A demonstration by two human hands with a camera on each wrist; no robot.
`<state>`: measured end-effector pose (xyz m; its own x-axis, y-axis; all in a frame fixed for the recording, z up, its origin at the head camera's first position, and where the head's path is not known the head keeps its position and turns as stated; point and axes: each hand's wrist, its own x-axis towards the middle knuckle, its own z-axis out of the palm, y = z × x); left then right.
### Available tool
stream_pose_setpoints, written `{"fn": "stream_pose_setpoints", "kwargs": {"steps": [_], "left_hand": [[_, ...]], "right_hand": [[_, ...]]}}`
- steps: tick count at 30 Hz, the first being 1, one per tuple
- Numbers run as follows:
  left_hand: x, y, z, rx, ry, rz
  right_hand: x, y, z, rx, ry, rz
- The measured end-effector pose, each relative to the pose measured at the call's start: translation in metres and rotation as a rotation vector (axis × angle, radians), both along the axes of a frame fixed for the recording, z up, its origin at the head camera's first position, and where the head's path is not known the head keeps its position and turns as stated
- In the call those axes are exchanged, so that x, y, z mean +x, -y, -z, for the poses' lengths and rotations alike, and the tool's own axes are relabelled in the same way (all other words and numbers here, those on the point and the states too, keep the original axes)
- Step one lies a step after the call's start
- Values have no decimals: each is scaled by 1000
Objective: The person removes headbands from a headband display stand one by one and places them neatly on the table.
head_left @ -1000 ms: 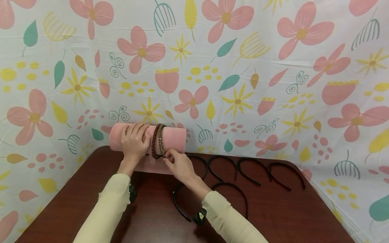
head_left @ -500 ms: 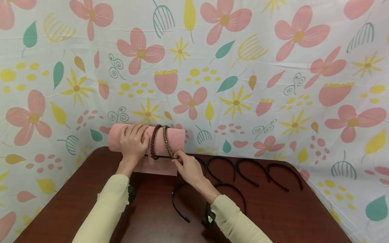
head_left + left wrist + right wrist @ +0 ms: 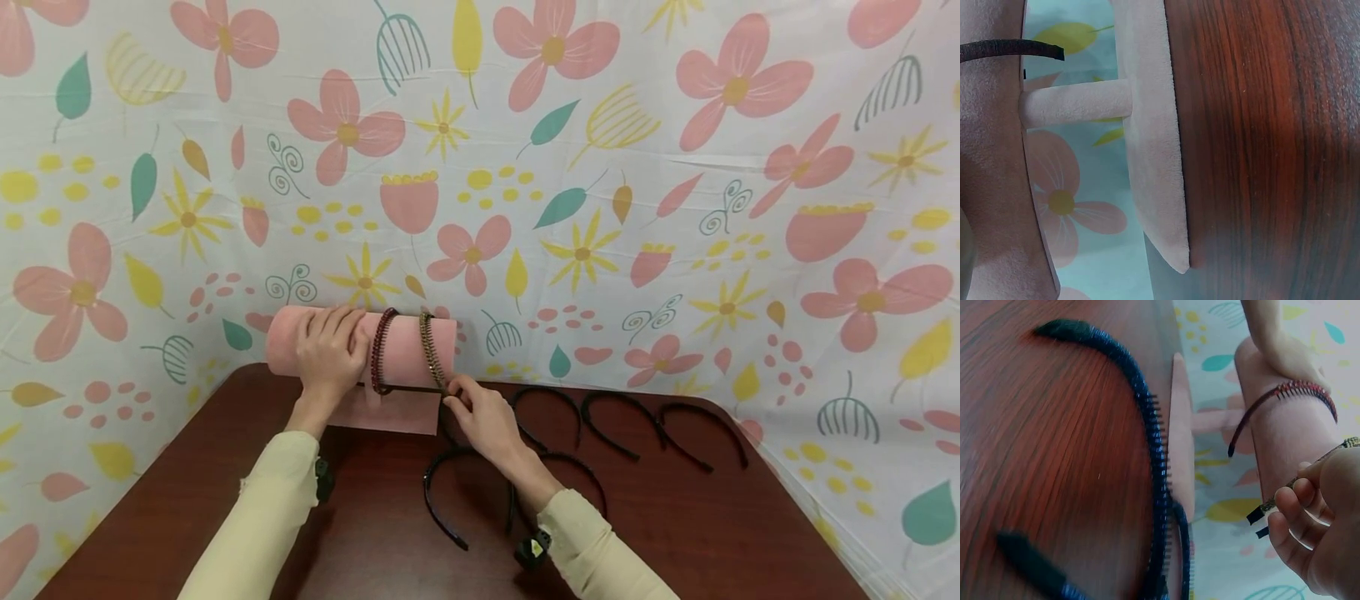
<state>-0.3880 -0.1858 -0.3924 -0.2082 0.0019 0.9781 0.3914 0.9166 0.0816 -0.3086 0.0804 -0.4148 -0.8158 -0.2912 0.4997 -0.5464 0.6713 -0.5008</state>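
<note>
A pink plush headband stand (image 3: 402,354), a horizontal roll on a post and flat base, stands at the back of the table. My left hand (image 3: 330,354) holds the roll's left part from above, its fingers curving over the top. Beside it, a dark red toothed headband (image 3: 379,352) arches over the roll. Farther right, near the roll's right end, a gold toothed headband (image 3: 430,346) is on the roll too. My right hand (image 3: 483,421) pinches the gold headband's near end between thumb and fingers; the right wrist view shows its black tips (image 3: 1256,515) poking out beyond the fingers.
Several black headbands (image 3: 615,425) lie in a row on the dark wood table (image 3: 675,533), right of the stand. Closer to me lies a dark blue glittery headband (image 3: 1157,450), below my right forearm. A flower-print cloth (image 3: 465,100) hangs behind the table.
My right hand has slid the gold headband rightward along the roll, away from the red one. My left hand and the red headband stay in nearly the same place.
</note>
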Motion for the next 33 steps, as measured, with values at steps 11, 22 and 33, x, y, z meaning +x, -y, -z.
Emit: {"fn": "stream_pose_setpoints", "kwargs": {"steps": [11, 22, 33], "left_hand": [[-1, 0, 1, 1, -10, 0], [0, -1, 0, 3, -11, 1], [2, -1, -1, 2, -15, -3]], "right_hand": [[4, -36, -2, 31, 14, 78], [16, -59, -7, 94, -95, 102], [40, -89, -6, 177, -204, 108]]}}
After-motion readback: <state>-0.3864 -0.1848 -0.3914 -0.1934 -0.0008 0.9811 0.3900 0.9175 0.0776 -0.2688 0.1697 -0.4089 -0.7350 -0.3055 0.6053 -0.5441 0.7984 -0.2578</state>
